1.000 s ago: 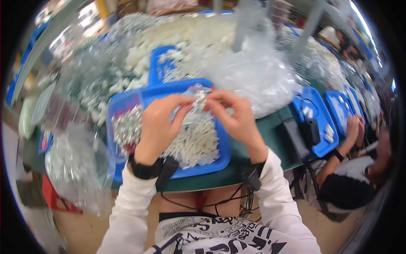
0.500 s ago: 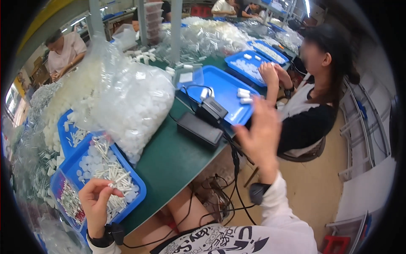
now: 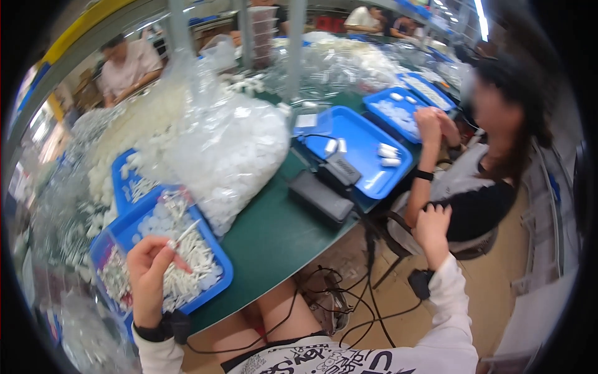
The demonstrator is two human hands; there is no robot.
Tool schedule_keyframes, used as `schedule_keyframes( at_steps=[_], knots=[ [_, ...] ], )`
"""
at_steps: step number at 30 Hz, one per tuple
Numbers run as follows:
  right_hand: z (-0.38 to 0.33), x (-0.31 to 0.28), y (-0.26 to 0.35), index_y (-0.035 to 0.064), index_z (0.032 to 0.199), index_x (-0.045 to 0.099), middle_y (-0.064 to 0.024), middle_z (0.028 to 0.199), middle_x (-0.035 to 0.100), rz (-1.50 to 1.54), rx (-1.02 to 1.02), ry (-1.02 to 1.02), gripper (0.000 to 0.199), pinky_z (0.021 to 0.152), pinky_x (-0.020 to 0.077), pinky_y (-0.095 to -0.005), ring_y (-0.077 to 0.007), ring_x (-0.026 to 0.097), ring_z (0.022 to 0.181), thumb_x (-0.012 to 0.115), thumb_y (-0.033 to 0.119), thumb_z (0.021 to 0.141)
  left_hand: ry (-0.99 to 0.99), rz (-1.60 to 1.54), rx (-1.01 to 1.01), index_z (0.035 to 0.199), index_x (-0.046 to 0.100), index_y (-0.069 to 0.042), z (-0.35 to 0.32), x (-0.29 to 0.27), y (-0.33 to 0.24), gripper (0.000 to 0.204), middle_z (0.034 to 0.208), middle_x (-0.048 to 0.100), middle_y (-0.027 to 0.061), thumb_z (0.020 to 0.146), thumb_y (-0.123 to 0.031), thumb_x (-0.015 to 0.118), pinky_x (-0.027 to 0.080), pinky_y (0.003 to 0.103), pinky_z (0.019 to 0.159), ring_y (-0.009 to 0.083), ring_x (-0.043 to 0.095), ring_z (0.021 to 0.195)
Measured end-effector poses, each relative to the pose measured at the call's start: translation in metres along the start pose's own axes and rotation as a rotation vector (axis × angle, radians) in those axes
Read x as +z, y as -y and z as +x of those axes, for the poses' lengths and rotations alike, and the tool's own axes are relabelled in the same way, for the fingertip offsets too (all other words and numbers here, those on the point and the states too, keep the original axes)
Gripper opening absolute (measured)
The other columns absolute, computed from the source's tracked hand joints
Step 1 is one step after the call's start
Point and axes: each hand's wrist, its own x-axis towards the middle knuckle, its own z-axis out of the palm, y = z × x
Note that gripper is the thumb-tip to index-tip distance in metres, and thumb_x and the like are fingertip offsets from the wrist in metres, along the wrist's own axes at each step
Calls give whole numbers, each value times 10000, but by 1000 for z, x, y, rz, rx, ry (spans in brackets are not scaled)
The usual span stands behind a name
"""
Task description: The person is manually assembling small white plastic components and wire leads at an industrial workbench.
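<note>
My left hand (image 3: 148,268) is over the near blue tray, its thumb and fingertips pinched together. A thin white stick (image 3: 187,233) appears at the fingertips, though blur hides its exact shape. Under the hand, the blue tray (image 3: 225,288) holds a pile of small white sticks (image 3: 198,262) and translucent round caps (image 3: 151,225). My right hand (image 3: 433,225) is stretched out to the right with its fingers apart. Its fingertips rest against the black sleeve (image 3: 476,215) of the co-worker beside me; I see nothing held in it.
A large clear bag (image 3: 240,146) of white caps stands beside the tray. Black power adapters (image 3: 321,196) and cables lie near the table edge. Another blue tray (image 3: 364,134) holds several white cylinders. The co-worker's hands (image 3: 436,128) are above a farther tray.
My right hand has moved from over the table edge to the co-worker's sleeve. The view has shifted, moving the scene rightward. My left hand stays pinched over the tray.
</note>
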Motion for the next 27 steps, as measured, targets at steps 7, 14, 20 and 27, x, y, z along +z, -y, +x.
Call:
schedule_keyframes(
  at_steps=[7,14,20,27],
  knots=[
    [3,-181,74,17,1094,621,-114,889,637,1624,-1055,-215,286,687,497,-298,-220,631,769,675,108,828,22,20,28,959,603,32,17,29,-18,104,707,645,90,916,-46,548,509,266,653,155,641,672],
    [37,-195,156,83,1021,660,-91,848,651,1509,-1176,-502,201,681,485,-327,-238,637,766,670,156,834,20,195,-3,941,616,21,35,69,-5,108,750,672,63,916,-76,577,495,232,657,108,633,711],
    [47,-182,184,78,864,646,-70,743,619,1523,-1232,-580,97,585,479,-339,-241,622,671,666,165,827,-38,260,-36,945,620,18,39,72,21,112,765,672,64,917,-84,581,494,229,664,108,630,714],
    [32,-185,232,69,823,556,-88,722,600,1593,-1317,-540,154,563,477,-372,-284,618,676,647,192,833,-155,268,-32,942,646,19,35,38,36,102,815,669,62,901,-53,588,482,224,648,115,634,723]
  ],
)
